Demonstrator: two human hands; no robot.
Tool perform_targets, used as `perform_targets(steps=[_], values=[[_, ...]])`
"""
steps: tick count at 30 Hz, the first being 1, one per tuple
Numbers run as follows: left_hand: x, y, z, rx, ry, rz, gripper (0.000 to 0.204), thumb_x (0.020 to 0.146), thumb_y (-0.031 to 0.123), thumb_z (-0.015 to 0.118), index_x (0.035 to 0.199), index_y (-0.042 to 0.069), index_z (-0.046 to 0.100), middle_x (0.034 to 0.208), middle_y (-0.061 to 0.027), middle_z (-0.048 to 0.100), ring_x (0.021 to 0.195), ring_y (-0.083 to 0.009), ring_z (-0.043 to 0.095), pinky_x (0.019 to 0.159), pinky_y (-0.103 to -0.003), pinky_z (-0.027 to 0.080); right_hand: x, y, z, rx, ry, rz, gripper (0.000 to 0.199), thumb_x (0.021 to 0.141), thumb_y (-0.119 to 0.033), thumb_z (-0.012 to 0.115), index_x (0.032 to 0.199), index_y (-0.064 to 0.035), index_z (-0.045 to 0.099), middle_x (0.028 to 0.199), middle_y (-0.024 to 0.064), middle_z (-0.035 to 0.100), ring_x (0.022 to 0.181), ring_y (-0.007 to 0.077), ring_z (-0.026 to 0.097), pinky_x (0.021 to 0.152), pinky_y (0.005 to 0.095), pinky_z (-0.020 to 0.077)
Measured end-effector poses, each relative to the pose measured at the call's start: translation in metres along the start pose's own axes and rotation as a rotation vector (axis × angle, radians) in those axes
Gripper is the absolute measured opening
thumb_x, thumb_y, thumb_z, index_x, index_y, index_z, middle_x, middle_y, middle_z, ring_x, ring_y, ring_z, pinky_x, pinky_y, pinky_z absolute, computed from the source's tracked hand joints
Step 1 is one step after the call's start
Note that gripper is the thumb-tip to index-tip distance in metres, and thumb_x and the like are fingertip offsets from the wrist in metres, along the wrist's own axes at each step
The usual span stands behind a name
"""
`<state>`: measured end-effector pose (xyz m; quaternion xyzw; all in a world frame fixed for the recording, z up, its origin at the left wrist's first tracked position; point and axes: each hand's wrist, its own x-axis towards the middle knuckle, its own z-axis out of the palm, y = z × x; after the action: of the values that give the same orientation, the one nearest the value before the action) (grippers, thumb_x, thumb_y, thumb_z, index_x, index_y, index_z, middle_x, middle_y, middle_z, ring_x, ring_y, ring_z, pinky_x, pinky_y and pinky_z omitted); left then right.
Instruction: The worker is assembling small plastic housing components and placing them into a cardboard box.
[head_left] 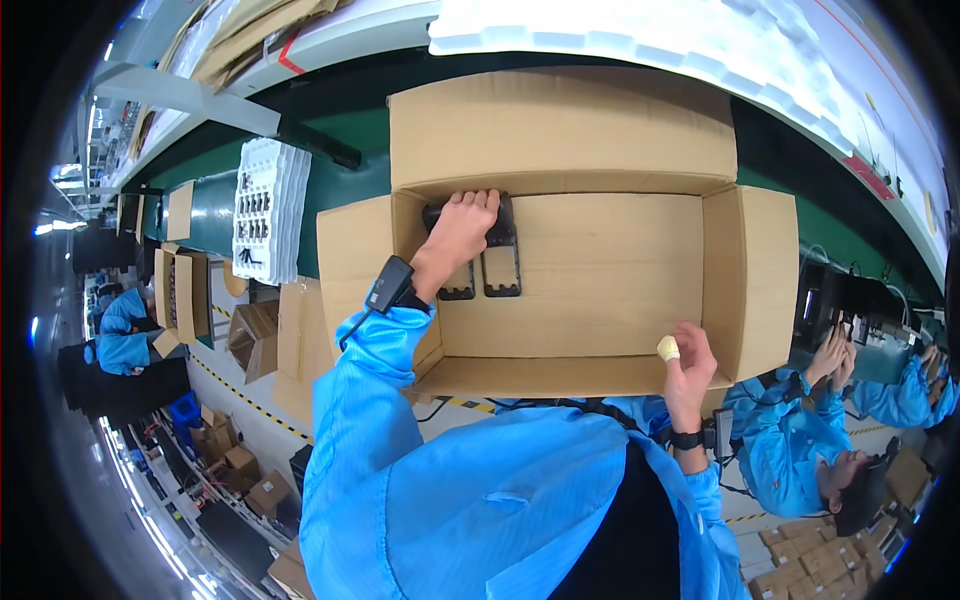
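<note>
Bright and sharp inside the carton, faintly shadowed toward its left end; washed out on white trays beyond it; bent, glare-streaked far left of it.

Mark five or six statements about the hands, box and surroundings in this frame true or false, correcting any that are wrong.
1. The left hand grips a black plastic part inside a cardboard box. True.
2. The box is closed. False: it is open, its far flap spread outward.
3. The right hand wears a pale finger cot. True.
4. The right hand holds a screwdriver. False: it holds nothing visible.
5. A white tray stack stands left of the box. True.
6. The wearer's sleeves are red. False: the sleeves are blue.
</note>
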<state>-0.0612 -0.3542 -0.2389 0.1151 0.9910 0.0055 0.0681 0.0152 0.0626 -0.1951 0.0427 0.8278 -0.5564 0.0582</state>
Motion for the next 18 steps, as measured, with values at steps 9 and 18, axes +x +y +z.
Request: perform_targets(steps=[9, 18], values=[[-0.028, 0.081, 0.001, 0.152, 0.051, 0.032, 0.043, 0.072, 0.01, 0.068, 0.11, -0.009, 0.061, 0.106, -0.0254, 0.065, 0.107, -0.0376, 0.063, 0.105, -0.053, 0.042, 0.01, 0.012, -0.006, 0.091, -0.172, -0.038, 0.021, 0.092, 0.006, 0.059, 0.112, 0.0038, 0.064, 0.091, 0.0063, 0.069, 0.082, 0.0138, 0.067, 0.073, 0.0268, 0.0543], [-0.019, 0.125, 0.045, -0.014, 0.004, -0.281, 0.029, 0.08, 0.005, 0.064, 0.108, -0.001, 0.066, 0.112, -0.0195, 0.067, 0.118, -0.0353, 0.061, 0.1, -0.053, 0.046, 0.004, 0.01, -0.04, 0.456, -0.446, 0.003, 0.012, 0.093, 0.005, 0.054, 0.102, 0.0054, 0.063, 0.081, 0.0103, 0.068, 0.069, 0.0197, 0.069, 0.066, 0.0312, 0.0573]])
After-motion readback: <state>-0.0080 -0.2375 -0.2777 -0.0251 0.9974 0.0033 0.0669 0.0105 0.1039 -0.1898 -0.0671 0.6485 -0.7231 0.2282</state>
